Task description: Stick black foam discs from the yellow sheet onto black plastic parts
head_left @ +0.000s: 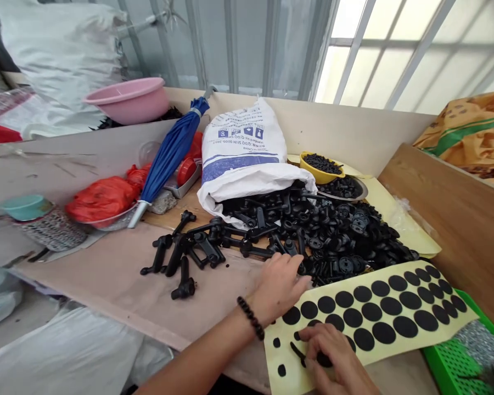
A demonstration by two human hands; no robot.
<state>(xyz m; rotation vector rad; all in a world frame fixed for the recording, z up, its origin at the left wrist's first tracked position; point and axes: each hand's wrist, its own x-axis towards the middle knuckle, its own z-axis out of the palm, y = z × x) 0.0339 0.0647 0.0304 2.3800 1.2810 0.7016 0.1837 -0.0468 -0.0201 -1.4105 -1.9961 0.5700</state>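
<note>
**Two bare hands work at a yellow backing sheet [374, 312] of black round pads beside a heap of black plastic parts [333, 241]**

The sheet lies at about 4 o'clock from the person's view, at the near edge of a tan work surface [107, 296], with the heap just beyond it at 1 o'clock. The left hand [278, 288], with a black bead bracelet [251, 318] on its wrist, rests between heap and sheet. Its fingers are spread wide and slightly curled, with nothing visible in them. The right hand [333, 359] sits low on the sheet. Its fingers [323, 343] are drawn narrow over a black pad [323, 359], but whether they grip it cannot be told. A thin black strip [297, 354] lies just beside them.

Assembled black handles [185, 258] lie at 11 o'clock. At 12 o'clock a white woven sack [242, 159] spills the heap, and a yellow bowl [321, 167] of small black pieces stands at 1 o'clock. A folded blue umbrella [170, 153], a red plastic bag [102, 198] and a pink basin [127, 99] lie at 11 o'clock. A green mesh tray [444, 367] sits at 4 o'clock.
</note>
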